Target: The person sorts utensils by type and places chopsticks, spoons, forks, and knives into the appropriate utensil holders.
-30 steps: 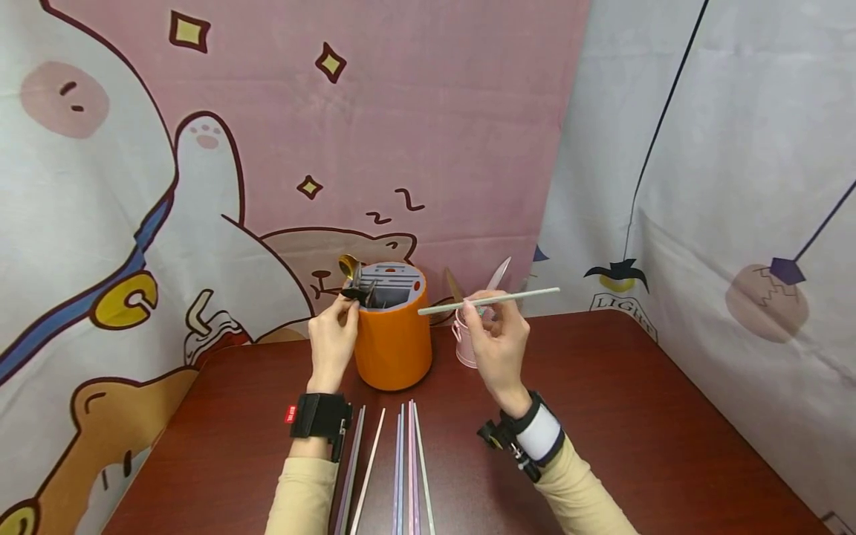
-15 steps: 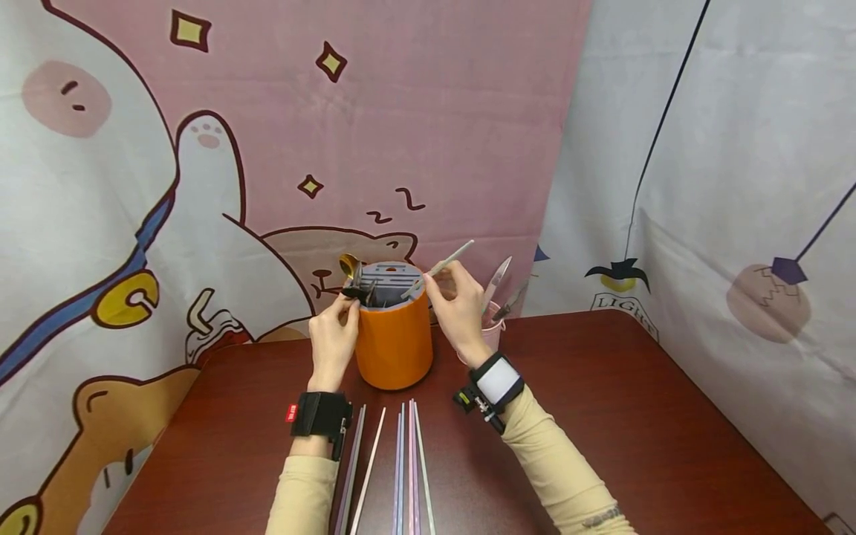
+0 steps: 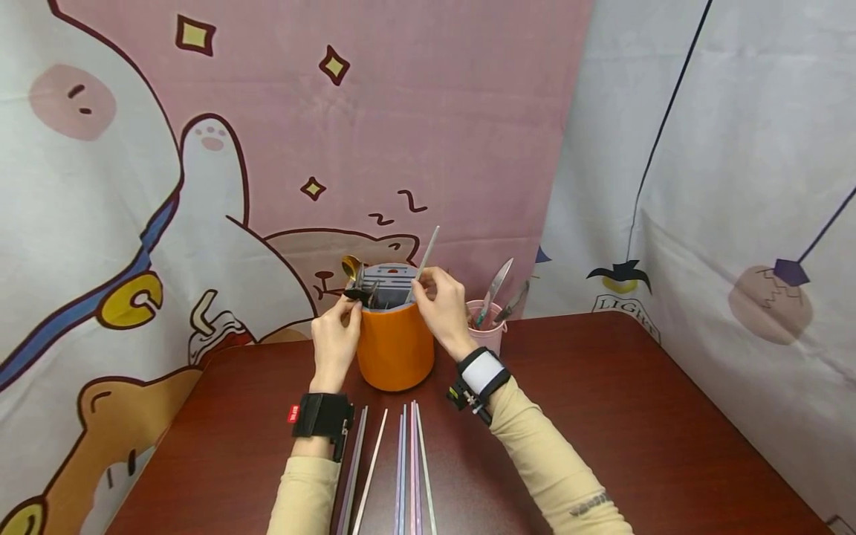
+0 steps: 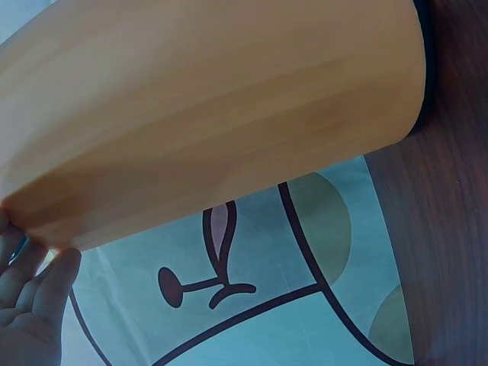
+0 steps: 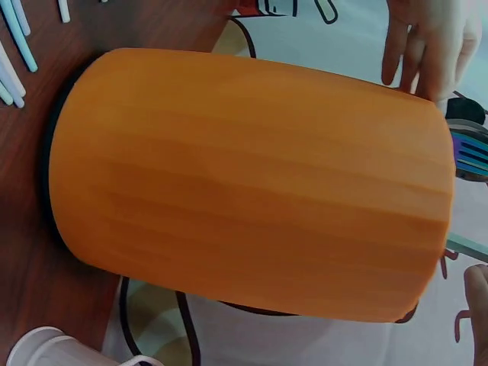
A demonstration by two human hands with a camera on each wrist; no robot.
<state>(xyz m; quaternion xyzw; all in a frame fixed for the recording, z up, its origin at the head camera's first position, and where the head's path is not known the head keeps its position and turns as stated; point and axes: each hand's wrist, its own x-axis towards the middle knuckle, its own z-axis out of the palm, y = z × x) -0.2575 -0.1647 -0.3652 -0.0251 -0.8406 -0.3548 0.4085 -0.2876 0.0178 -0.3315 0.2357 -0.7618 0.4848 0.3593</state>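
An orange utensil holder (image 3: 394, 349) with a grey slotted top stands at the back of the table. My left hand (image 3: 334, 338) grips its left rim between thumb and fingers, close to the cutlery there. That cutlery includes a gold spoon (image 3: 351, 264) and, in the right wrist view, a fork (image 5: 471, 155). My right hand (image 3: 441, 301) pinches a pale green chopstick (image 3: 430, 249) over the holder's right side. The chopstick leans slightly to the right, its lower end within the holder's opening. How deep that end goes is hidden.
Several pastel chopsticks (image 3: 403, 475) lie lengthwise on the dark red table (image 3: 602, 431), between my forearms. Right of the holder, a small pink bucket (image 3: 491, 340) holds knives (image 3: 496, 282) with blades up. A patterned cloth (image 3: 468, 134) hangs behind the table.
My right hand has moved left from in front of the bucket to the holder, turning the chopstick from nearly level to nearly upright. The left hand stays at the rim.
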